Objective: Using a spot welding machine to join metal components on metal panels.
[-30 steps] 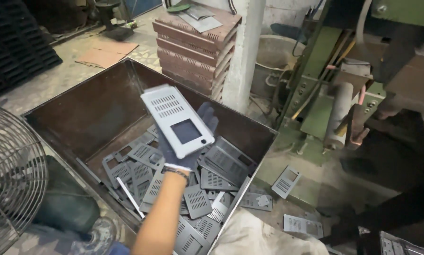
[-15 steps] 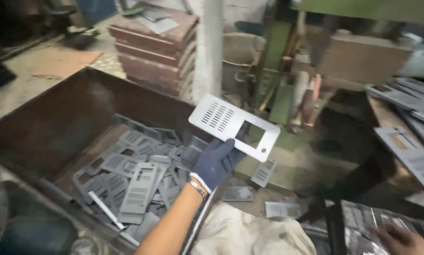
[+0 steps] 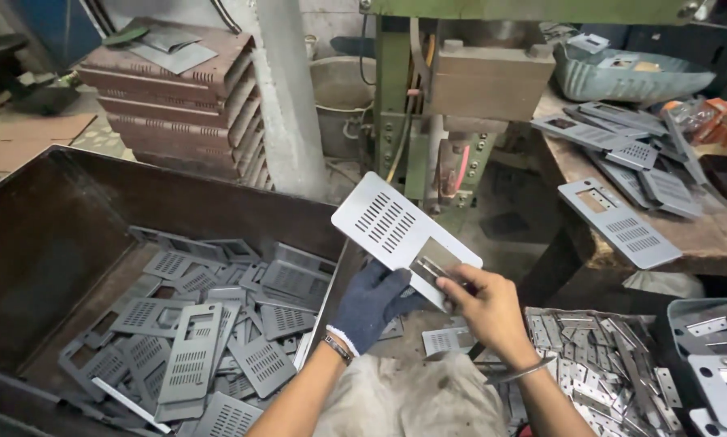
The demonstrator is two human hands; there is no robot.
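Since earlier, I've carried the plate clear of the bin's right edge | metal bin [image 3: 64,243] holds loose plates | perforated plate [image 3: 396,231] held aloft | gloved left hand [image 3: 373,301] clamped under it | bare right hand [image 3: 485,303] pinching its lower edge

left hand [image 3: 373,301]: dark blue glove, white cuff | right hand [image 3: 486,307]: bare, wrist bangle

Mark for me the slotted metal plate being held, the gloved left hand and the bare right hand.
slotted metal plate [image 3: 384,222], head view, on its slotted upper half.
left hand [image 3: 372,303], head view, on the back of the dark glove.
right hand [image 3: 485,311], head view, on the back of the bare hand.
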